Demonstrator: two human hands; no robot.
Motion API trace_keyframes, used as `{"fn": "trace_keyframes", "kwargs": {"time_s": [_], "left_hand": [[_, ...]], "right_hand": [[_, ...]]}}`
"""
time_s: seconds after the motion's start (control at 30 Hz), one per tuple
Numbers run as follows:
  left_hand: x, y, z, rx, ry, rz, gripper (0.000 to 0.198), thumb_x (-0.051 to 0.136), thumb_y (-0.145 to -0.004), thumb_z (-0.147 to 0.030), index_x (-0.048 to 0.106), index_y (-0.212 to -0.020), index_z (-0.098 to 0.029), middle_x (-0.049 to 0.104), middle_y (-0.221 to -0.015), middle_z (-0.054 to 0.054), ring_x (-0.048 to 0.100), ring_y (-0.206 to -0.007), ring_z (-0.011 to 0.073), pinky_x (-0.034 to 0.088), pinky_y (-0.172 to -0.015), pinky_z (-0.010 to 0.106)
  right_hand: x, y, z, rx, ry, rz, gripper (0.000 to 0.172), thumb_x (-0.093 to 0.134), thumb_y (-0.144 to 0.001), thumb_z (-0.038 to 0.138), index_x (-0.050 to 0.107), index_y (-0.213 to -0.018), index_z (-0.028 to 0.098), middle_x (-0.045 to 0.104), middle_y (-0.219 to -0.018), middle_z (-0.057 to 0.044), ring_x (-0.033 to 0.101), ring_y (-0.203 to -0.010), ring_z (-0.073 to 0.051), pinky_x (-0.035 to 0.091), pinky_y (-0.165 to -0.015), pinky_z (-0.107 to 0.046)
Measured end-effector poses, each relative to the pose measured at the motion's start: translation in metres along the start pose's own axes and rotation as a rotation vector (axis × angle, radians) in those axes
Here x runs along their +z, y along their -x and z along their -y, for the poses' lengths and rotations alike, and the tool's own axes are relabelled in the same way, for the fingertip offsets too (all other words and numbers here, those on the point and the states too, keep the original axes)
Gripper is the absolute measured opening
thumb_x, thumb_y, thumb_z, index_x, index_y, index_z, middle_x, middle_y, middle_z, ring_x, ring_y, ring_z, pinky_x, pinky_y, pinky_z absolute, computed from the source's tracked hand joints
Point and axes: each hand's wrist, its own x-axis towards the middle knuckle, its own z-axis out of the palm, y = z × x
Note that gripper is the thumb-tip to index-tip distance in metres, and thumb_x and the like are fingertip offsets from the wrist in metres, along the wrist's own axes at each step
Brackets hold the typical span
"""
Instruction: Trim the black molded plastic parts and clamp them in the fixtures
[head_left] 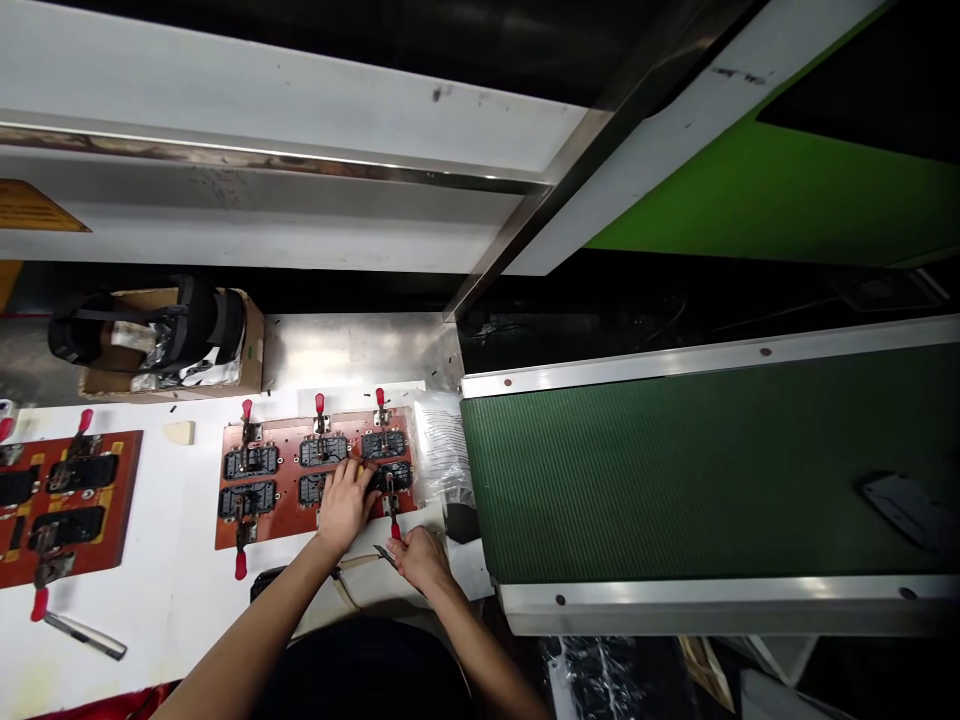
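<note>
My left hand (pixel 346 505) rests on the lower middle of a red-brown fixture plate (pixel 281 528), its fingertips over a black module (pixel 315 489) and beside a second one (pixel 394 477). Whether it grips anything cannot be seen. My right hand (pixel 421 560) sits at the plate's front edge, closed on small dark metal tweezers (pixel 385 554), whose tip points toward the left hand. Several black modules lie on the plate, each under a toggle clamp with a red handle (pixel 320 403).
A green conveyor belt (pixel 637 480) with steel rails runs along the right. A clear plastic bag (pixel 439 445) lies beside the plate. A second fixture plate (pixel 127 480) sits on the white bench (pixel 172 620) at left, and a cardboard box (pixel 251 345) stands behind.
</note>
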Motion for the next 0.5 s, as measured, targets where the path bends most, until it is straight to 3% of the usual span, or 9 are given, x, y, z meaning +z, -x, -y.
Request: {"fn": "trace_keyframes", "kwargs": {"time_s": [0.1, 0.2, 0.27, 0.37, 0.5], "left_hand": [[-0.002, 0.003, -0.007, -0.008, -0.005, -0.02, 0.042, 0.053, -0.094, -0.031, 0.053, -0.136, -0.025, 0.049, -0.139, 0.015, 0.04, -0.129, 0.0362, 0.04, -0.098, 0.049], [-0.012, 0.013, -0.001, -0.001, 0.009, -0.037, 0.042, 0.048, -0.097, -0.031, 0.05, -0.138, -0.025, 0.048, -0.142, 0.014, 0.044, -0.127, 0.0335, 0.041, -0.098, 0.046], [-0.022, 0.023, 0.016, -0.022, 0.018, -0.045, 0.037, 0.041, -0.099, -0.025, 0.052, -0.133, -0.022, 0.056, -0.13, 0.013, 0.053, -0.117, 0.0296, 0.044, -0.096, 0.042], [-0.038, 0.039, 0.056, -0.074, 0.017, -0.042, 0.039, 0.036, -0.094, -0.01, 0.054, -0.128, -0.017, 0.06, -0.115, 0.013, 0.058, -0.109, 0.0273, 0.045, -0.096, 0.04], [-0.042, 0.047, 0.096, -0.033, 0.012, 0.025, 0.049, 0.049, -0.088, -0.011, 0.048, -0.136, -0.019, 0.055, -0.129, 0.012, 0.054, -0.119, 0.027, 0.046, -0.1, 0.037]], "right_hand": [[0.0, 0.001, 0.002, -0.021, 0.086, -0.107, 0.026, 0.061, -0.092, 0.036, 0.063, -0.076, 0.016, 0.073, -0.085, -0.013, 0.069, -0.092, -0.025, 0.048, -0.078, -0.029], [-0.003, 0.005, 0.003, -0.022, 0.128, -0.136, 0.027, 0.06, -0.092, 0.037, 0.066, -0.078, 0.015, 0.073, -0.089, -0.016, 0.067, -0.103, -0.029, 0.047, -0.084, -0.032], [-0.002, 0.011, 0.003, -0.029, 0.127, -0.105, 0.03, 0.058, -0.093, 0.039, 0.068, -0.077, 0.014, 0.073, -0.084, -0.017, 0.069, -0.098, -0.029, 0.048, -0.08, -0.033], [0.013, 0.021, 0.015, -0.069, 0.085, 0.028, 0.033, 0.06, -0.09, 0.041, 0.068, -0.073, 0.014, 0.07, -0.067, -0.012, 0.07, -0.073, -0.026, 0.049, -0.066, -0.031], [0.062, 0.024, 0.056, -0.153, -0.028, 0.186, 0.032, 0.061, -0.089, 0.045, 0.067, -0.078, 0.016, 0.066, -0.062, -0.002, 0.059, -0.049, -0.014, 0.043, -0.05, -0.023]]}}
